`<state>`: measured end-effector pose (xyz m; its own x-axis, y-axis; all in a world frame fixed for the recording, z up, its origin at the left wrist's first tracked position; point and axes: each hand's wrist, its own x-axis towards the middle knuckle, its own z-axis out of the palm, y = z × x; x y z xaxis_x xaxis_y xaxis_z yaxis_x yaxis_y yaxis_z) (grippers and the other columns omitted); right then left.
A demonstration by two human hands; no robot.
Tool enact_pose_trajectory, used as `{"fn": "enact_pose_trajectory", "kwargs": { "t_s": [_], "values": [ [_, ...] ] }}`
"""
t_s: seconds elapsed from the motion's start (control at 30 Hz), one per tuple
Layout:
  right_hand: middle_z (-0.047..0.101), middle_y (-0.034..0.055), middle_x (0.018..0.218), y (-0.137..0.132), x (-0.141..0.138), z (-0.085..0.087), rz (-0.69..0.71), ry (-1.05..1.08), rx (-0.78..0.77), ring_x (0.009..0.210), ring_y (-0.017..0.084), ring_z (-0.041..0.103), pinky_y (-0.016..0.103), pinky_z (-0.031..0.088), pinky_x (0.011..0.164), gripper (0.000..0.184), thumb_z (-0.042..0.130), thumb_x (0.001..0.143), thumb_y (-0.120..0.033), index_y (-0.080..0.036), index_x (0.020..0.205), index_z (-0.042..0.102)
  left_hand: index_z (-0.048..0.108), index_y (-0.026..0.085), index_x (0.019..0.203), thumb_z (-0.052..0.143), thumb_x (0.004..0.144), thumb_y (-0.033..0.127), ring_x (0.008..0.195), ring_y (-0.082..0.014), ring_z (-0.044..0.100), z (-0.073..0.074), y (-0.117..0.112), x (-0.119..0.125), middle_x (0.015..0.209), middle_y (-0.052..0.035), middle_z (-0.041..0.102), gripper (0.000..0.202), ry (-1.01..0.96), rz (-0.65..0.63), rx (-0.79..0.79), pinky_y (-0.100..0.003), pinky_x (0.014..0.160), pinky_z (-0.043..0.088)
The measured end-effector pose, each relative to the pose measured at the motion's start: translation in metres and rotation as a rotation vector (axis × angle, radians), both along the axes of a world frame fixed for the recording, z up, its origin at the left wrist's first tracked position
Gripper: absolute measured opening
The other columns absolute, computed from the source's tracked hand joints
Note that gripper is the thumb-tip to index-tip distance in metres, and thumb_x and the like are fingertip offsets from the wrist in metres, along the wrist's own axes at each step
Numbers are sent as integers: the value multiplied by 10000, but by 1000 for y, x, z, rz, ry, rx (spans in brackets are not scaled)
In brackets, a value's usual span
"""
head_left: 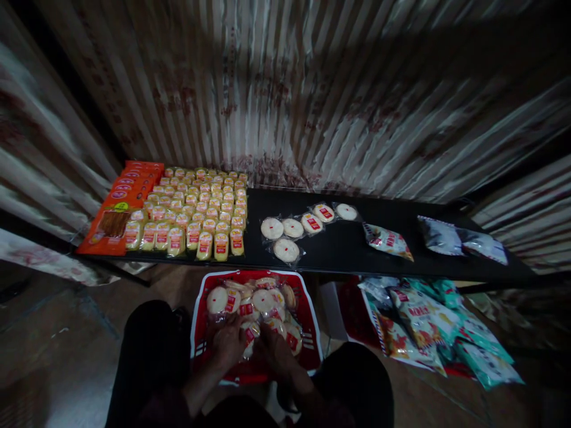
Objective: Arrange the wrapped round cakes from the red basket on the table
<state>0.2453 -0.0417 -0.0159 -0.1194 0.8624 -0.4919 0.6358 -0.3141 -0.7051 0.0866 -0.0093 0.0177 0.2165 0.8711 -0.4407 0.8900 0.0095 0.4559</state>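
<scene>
Both of my hands are inside a red basket with a white rim (313, 309), which holds many round flat cakes (264, 302) in clear wrappers with red labels. My left hand (228, 343) is at the basket's middle left, its fingers curled against the edge of a wrapped round cake (250, 334). Just right of that cake is my right hand (273, 349), fingers pointing down among the packs; the dim light hides their grip. On the black shelf (339, 252) beyond lie several more wrapped round cakes (286, 250), in a loose curved row with one nearer the front edge.
Rows of small yellow wrapped cakes (205, 245) fill the shelf's left part, beside orange packets (107, 229). A snack bag (389, 242) and two silvery bags (441, 236) lie to the right. Below stands a container heaped with snack bags (423, 315). Striped curtain (285, 107) hangs behind.
</scene>
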Motion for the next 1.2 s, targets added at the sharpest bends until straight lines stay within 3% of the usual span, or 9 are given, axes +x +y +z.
{"fn": "enact_pose_trajectory", "kwargs": {
  "t_s": [0.13, 0.37, 0.57, 0.67, 0.97, 1.2],
  "values": [
    [694, 88, 967, -10, -6, -2, -58, 5, 27, 829, 175, 635, 269, 472, 742, 398, 440, 849, -192, -146, 1238, 508, 556, 188, 1235, 404, 841, 140, 1160, -168, 563, -4, -8, -4, 1296, -67, 594, 424, 1, -23, 4, -268, 981, 408],
    [693, 76, 927, -10, -8, -3, -57, 39, -2, 797, 162, 631, 252, 465, 724, 374, 437, 835, -145, -140, 1198, 529, 562, 158, 1241, 400, 840, 148, 1188, -189, 548, -20, -9, 8, 1296, -110, 588, 433, 86, -4, 23, -316, 1014, 395],
    [692, 102, 965, 6, 2, 3, -7, 12, -68, 819, 175, 630, 247, 448, 720, 341, 475, 819, -138, -144, 1143, 581, 596, 247, 1202, 401, 828, 124, 1189, -169, 542, -6, -1, 19, 1312, -45, 578, 440, 133, 25, -16, -292, 990, 408],
    [693, 85, 987, 9, 11, 2, 13, 56, -87, 833, 171, 635, 243, 457, 730, 359, 492, 807, -135, -158, 1150, 596, 605, 200, 1190, 414, 828, 134, 1207, -199, 526, -4, 4, 28, 1286, -86, 591, 415, 175, 43, -17, -313, 1015, 389],
    [591, 126, 1280, 16, 32, -11, 176, 125, -77, 1157, 234, 560, 349, 402, 1001, 481, 481, 836, -236, -172, 1312, 504, 633, 143, 1149, 405, 846, 159, 1194, -242, 529, -10, 4, 44, 1269, -111, 609, 379, 177, 172, 43, -353, 1025, 387],
    [646, 94, 1130, 19, 32, -18, 157, 160, -96, 926, 206, 633, 295, 488, 816, 430, 473, 833, -286, -203, 1242, 578, 629, 182, 1180, 373, 855, 163, 1232, -228, 514, -26, -1, 37, 1314, -82, 586, 414, 149, 165, 42, -349, 1049, 393]
  ]
}}
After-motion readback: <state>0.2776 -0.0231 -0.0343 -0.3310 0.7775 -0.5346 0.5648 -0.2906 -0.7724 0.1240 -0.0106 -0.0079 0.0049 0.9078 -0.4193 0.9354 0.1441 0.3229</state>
